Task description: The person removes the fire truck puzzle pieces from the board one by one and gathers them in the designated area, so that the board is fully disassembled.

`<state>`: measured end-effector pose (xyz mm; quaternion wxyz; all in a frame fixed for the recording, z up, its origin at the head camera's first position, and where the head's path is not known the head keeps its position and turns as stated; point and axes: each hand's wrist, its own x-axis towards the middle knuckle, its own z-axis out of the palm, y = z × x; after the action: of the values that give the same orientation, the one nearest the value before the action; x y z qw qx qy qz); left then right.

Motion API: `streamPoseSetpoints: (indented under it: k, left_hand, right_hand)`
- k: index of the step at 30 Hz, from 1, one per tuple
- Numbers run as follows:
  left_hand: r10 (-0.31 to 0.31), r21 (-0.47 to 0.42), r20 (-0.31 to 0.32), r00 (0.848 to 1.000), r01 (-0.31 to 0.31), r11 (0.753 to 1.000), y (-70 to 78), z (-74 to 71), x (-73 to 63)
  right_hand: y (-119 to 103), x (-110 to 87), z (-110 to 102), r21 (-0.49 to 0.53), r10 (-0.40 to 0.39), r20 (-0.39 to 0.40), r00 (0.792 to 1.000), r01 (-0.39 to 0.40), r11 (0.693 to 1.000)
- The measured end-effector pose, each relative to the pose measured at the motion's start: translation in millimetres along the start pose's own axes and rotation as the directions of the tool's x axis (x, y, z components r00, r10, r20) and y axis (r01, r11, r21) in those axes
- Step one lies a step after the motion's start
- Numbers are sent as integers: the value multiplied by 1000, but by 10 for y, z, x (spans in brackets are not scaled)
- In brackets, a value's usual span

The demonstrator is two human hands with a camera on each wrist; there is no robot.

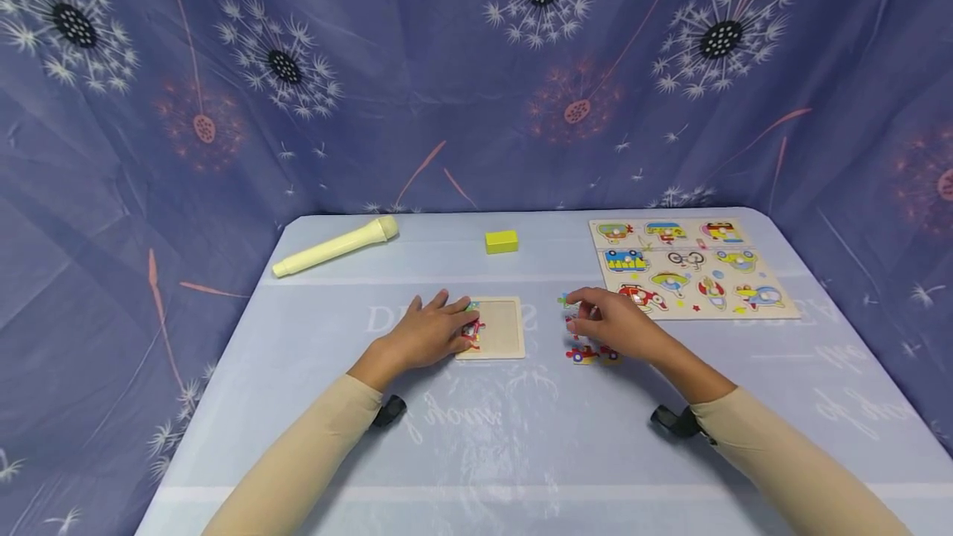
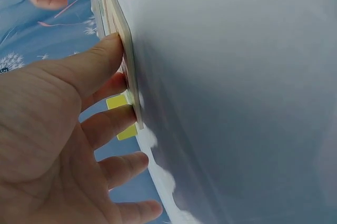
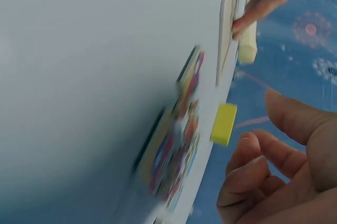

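Observation:
My left hand (image 1: 426, 332) lies over the left side of a small wooden puzzle tray (image 1: 520, 327), fingers spread. In the left wrist view its thumb and fingertips rest along the edge of the tray (image 2: 126, 29). Colourful puzzle pieces (image 1: 474, 337) fill part of the tray's left side, partly hidden under the fingers. My right hand (image 1: 612, 323) hovers over loose jigsaw pieces (image 1: 583, 356) to the right of the tray. In the right wrist view the thumb and fingers are bent and apart, nothing between them, with the pieces (image 3: 171, 153) below on the table.
A large knob puzzle board (image 1: 700, 288) with vehicle pictures lies at the back right, close behind the right hand. A yellow block (image 1: 501, 241) stands behind the tray. A pale yellow toy microphone (image 1: 335, 247) lies at the back left. A dandelion-patterned curtain (image 1: 417, 89) hangs behind the table.

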<state>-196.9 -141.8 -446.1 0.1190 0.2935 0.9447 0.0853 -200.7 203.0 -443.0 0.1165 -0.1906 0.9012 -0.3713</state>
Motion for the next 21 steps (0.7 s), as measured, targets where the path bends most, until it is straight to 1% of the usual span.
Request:
streamPoseSetpoints:
  k: [5,10,14,16,21]
  left_hand:
    - [-13,-7,8,1000,13,1000,-9,20,6]
    - [-14,17,20,1000,14,1000,-3,17,49]
    - [-8,6,40,999,8,1000,-4,11,70]
    - [-16,-6,54,998,16,1000,-13,7,64]
    - [-20,-47,60,998,22,999,-69,0,32]
  right_hand:
    - [-222,268,177,65,20,48,999,-23,998]
    - [-423,494,406,81,-2,85,996,-5,997]
    - [-518,610,582,31,-11,105,994,8,999]
    - [-547,653,659,0,-25,120,992,25,1000]
    - [-607,710,782,-51,-46,142,989,54,997]
